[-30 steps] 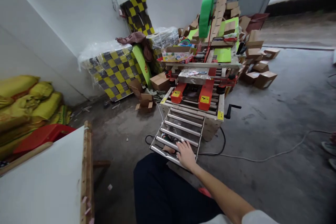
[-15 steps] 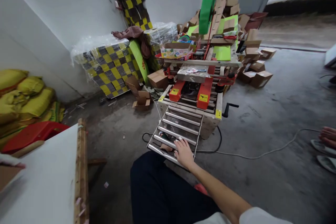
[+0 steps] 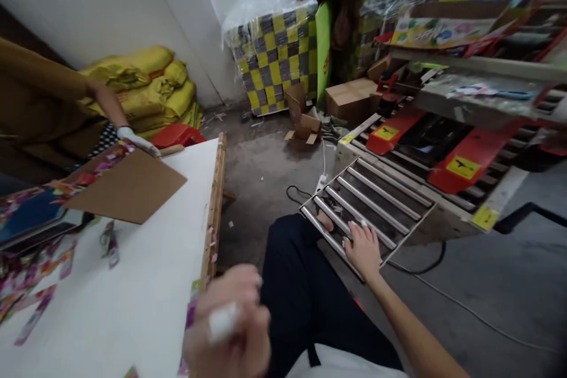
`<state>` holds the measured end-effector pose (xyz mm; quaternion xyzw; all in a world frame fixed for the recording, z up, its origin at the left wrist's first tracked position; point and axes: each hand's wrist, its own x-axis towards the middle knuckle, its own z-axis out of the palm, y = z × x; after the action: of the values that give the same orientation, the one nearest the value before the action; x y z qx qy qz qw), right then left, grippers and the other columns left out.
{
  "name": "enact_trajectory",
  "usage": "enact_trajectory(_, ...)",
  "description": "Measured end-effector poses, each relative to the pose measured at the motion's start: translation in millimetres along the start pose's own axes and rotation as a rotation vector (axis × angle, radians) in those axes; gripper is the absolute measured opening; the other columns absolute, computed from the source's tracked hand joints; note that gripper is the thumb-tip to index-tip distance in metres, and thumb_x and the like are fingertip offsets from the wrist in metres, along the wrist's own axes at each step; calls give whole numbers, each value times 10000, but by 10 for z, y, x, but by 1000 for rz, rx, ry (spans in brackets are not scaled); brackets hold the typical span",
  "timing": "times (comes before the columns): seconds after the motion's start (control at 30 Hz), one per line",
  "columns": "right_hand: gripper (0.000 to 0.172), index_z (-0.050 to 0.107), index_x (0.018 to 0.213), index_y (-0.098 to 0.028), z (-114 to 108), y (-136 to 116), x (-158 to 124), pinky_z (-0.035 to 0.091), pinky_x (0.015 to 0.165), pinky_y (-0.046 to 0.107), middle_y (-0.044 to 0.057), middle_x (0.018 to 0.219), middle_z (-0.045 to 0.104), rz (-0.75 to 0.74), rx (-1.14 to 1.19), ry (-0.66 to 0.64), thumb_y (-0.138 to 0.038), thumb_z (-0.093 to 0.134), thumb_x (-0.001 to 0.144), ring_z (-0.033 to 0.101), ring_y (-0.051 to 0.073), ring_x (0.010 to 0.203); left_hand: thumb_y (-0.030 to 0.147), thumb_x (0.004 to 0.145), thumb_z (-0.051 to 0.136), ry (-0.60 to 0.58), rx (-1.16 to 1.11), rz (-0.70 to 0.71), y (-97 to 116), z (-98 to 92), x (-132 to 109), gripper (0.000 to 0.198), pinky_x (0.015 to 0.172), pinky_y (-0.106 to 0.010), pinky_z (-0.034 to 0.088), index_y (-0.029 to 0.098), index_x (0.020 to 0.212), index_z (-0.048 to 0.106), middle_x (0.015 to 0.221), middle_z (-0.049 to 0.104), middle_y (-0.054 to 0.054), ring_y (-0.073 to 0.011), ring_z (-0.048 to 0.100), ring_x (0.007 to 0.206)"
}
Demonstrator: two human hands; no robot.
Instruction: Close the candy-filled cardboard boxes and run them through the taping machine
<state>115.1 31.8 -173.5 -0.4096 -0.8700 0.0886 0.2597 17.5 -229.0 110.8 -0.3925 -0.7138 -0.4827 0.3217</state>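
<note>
My right hand lies on the metal rollers of a short roller conveyor, fingers stretched out and holding nothing. White covers sit on some of its fingertips. My left hand is raised beside the wooden edge of a white table. Motion smears it; its fingers look bent, and a white wrap shows on one. Whether it holds anything cannot be made out. Across the table, a co-worker's gloved hand is at a flat brown cardboard piece.
Colourful packets lie on the table's left side. The conveyor joins a machine with red guides. An opened carton and a closed box are on the floor. Yellow sacks and wrapped checkered stacks line the wall.
The view has swung left, showing more of the table and the co-worker. My left hand has come into view. My right hand stays on the rollers.
</note>
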Motion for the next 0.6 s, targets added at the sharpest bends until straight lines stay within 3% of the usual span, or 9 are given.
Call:
enact_trajectory(0.07, 496, 586, 1388, -111, -8, 8, -12, 317, 1173, 515, 149, 1310, 680, -4, -17, 2, -306, 450, 953, 518, 337, 1302, 277, 767, 768, 155, -63, 62, -474, 48, 365, 508, 856, -500, 605, 325, 1214, 530, 1083, 593, -38, -244, 675, 918)
enact_trajectory(0.13, 487, 590, 1378, -114, -19, 15, -27, 330, 1162, 508, 144, 1294, 688, -7, -38, 15, -310, 450, 955, 527, 335, 1293, 267, 734, 800, 170, 26, 63, -1013, -36, 780, 611, 969, -487, 551, 208, 1267, 508, 1195, 559, -96, -268, 633, 1089)
enact_trajectory(0.23, 478, 597, 1360, -106, -15, 41, -51, 343, 1149, 506, 147, 1249, 703, -31, -64, 46, -324, 444, 964, 539, 341, 1274, 300, 671, 878, 143, 394, 16, -1778, -394, 1388, 857, 1083, -505, 444, 13, 1353, 447, 1368, 485, -223, -351, 481, 1305)
enact_trajectory(0.33, 480, 608, 1345, -98, 37, 91, -68, 354, 1141, 517, 155, 1225, 710, -54, -89, 78, -337, 433, 967, 544, 352, 1255, 335, 591, 953, 144, 626, -90, -2361, -801, 1954, 984, 1212, -571, 229, -52, 1325, 425, 1486, 430, -278, -410, 357, 1417)
enact_trajectory(0.47, 480, 620, 1333, -105, 114, 149, -76, 363, 1137, 522, 149, 1196, 719, -64, -104, 95, -343, 444, 955, 549, 355, 1238, 517, 597, 929, 49, 771, -290, -2858, -1133, 2611, 822, 1192, -671, 148, 40, 1139, 537, 1591, 380, -222, -461, 285, 1479)
enact_trajectory(0.53, 477, 619, 1337, -112, 112, 146, -70, 356, 1145, 516, 140, 1214, 714, -55, -98, 83, -341, 462, 949, 540, 349, 1250, 614, 648, 858, -94, 864, -409, -2971, -1208, 2848, 666, 1157, -720, 154, 76, 919, 576, 1560, 437, -173, -479, 268, 1492)
enact_trajectory(0.6, 472, 614, 1352, -124, 75, 115, -55, 348, 1152, 505, 132, 1231, 708, -40, -84, 54, -345, 476, 957, 532, 334, 1260, 694, 677, 792, -190, 850, -520, -2959, -1201, 2993, 665, 1107, -773, 179, 87, 688, 521, 1400, 571, -166, -513, 329, 1452)
